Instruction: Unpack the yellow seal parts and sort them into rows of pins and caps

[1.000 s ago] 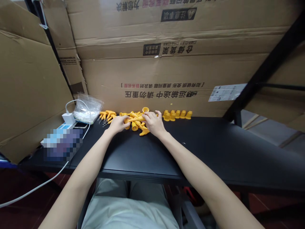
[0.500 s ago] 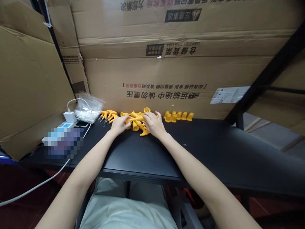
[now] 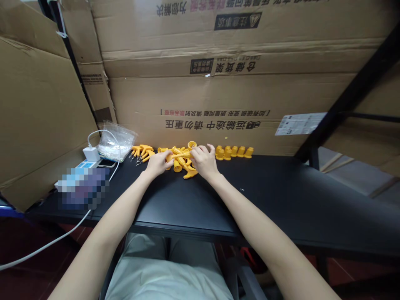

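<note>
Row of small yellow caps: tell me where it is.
Head view: the row of small yellow caps stands at the far edge of the black table, against the cardboard, just right of the right hand.

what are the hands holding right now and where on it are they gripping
One long yellow piece, just above the pile of yellow parts: the left hand pinches its left end, the right hand its right end.

On the table (image 3: 187, 204) I see the pile (image 3: 183, 163) between my left hand (image 3: 159, 163) and right hand (image 3: 204, 161). Caps (image 3: 234, 151) are lined up to its right and smaller pieces (image 3: 142, 151) lie to its left. Further left is a bag (image 3: 114, 143), perhaps with a phone (image 3: 106, 163) before it. Cardboard (image 3: 218, 96) stands behind.
</note>
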Tool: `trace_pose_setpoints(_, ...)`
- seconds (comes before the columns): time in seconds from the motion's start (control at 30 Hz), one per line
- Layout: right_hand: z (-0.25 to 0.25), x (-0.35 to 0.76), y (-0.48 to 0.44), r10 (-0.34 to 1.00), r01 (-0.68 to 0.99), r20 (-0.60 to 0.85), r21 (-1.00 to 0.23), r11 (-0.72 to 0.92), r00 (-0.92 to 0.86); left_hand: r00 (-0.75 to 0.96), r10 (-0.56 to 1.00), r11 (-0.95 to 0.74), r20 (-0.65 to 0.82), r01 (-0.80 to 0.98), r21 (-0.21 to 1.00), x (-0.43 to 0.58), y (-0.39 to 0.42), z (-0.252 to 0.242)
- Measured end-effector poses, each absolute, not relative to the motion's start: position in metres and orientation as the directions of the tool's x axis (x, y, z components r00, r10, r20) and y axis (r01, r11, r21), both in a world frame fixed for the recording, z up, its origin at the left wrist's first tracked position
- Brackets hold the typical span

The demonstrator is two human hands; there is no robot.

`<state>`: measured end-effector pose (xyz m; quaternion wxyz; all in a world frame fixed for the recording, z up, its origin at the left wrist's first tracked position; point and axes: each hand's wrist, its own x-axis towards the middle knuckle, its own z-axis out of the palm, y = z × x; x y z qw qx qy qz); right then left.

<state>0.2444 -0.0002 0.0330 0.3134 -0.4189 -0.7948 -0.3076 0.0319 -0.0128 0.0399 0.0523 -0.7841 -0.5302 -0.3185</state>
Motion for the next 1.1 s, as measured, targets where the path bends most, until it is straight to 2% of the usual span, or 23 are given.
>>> trace_pose_setpoints(0.2, 0.031, 0.264, 0.013, 0.447, 0.902, 0.838, 0.116, 0.415, -0.313, 0.134, 0.820, -0.338, 0.556, 0.897, 0.284, 0.025, -0.011, 0.040)
trace_pose_setpoints(0.37, 0.025, 0.303, 0.035, 0.415, 0.933, 0.910, -0.168, 0.318, 0.023, 0.008, 0.824, -0.231, 0.567, 0.918, 0.323, 0.017, -0.004, 0.037)
trace_pose_setpoints(0.53, 0.009, 0.352, 0.046, 0.522, 0.866, 0.740, -0.501, 0.005, 0.425, -0.141, 0.796, -0.177, 0.588, 0.875, 0.449, 0.008, 0.001, 0.038)
trace_pose_setpoints(0.67, -0.008, 0.381, 0.049, 0.555, 0.707, 0.506, -0.670, -0.229, 0.660, -0.243, 0.780, -0.145, 0.577, 0.826, 0.544, 0.003, 0.006, 0.036)
trace_pose_setpoints(0.8, -0.017, 0.390, 0.055, 0.588, 0.583, 0.304, -0.724, -0.369, 0.750, -0.314, 0.779, -0.132, 0.542, 0.763, 0.633, -0.001, 0.011, 0.032)
trace_pose_setpoints(0.93, -0.014, 0.388, 0.057, 0.595, 0.536, 0.232, -0.741, -0.405, 0.769, -0.352, 0.791, -0.144, 0.500, 0.687, 0.712, -0.006, 0.017, 0.029)
trace_pose_setpoints(1.0, -0.012, 0.387, 0.056, 0.622, 0.544, 0.206, -0.725, -0.421, 0.756, -0.367, 0.802, -0.153, 0.472, 0.637, 0.755, -0.009, 0.019, 0.027)
trace_pose_setpoints(1.1, -0.010, 0.386, 0.054, 0.707, 0.629, 0.179, -0.635, -0.447, 0.684, -0.381, 0.832, -0.177, 0.404, 0.507, 0.844, -0.012, 0.024, 0.023)
